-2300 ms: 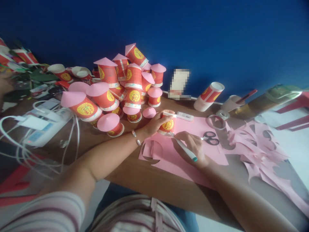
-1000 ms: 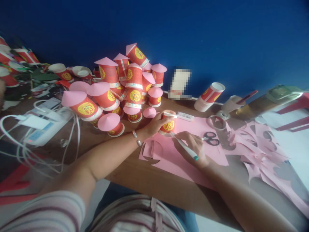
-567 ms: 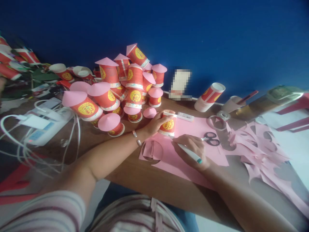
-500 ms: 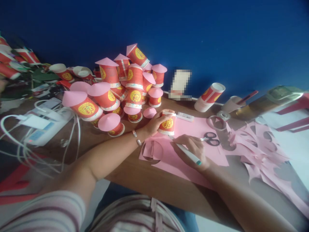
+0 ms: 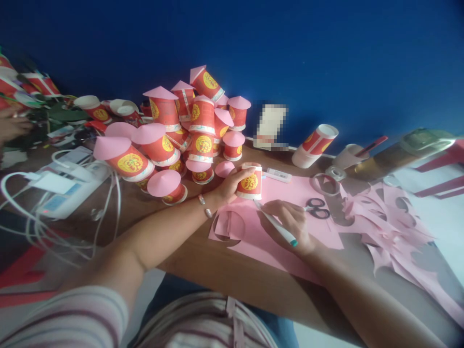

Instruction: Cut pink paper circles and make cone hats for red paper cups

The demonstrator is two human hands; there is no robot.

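My left hand [image 5: 235, 184] is closed around a red paper cup [image 5: 251, 183] with a yellow emblem and white bands at both ends. A white marker [image 5: 278, 229] with a green end is gripped in my right hand [image 5: 290, 220], its tip close to the cup's lower edge; whether it touches is too small to tell. Beneath both lies a pink paper sheet [image 5: 253, 227] with a round cut-out at its left. Scissors with black handles [image 5: 319, 209] rest on the sheet, just beyond my right hand.
Several red cups with pink cone tops [image 5: 201, 145] are piled at left of centre. A white power strip [image 5: 65, 188] with tangled cables lies farther left. Pink paper scraps [image 5: 391, 222], a tape roll [image 5: 326, 184] and a bottle [image 5: 402, 150] are at right. Another person's hand [image 5: 14, 125] shows far left.
The cup in my left hand has turned and shifted slightly. The marker has tilted a little in my right hand. At far left, the other person's hand has come further into view.
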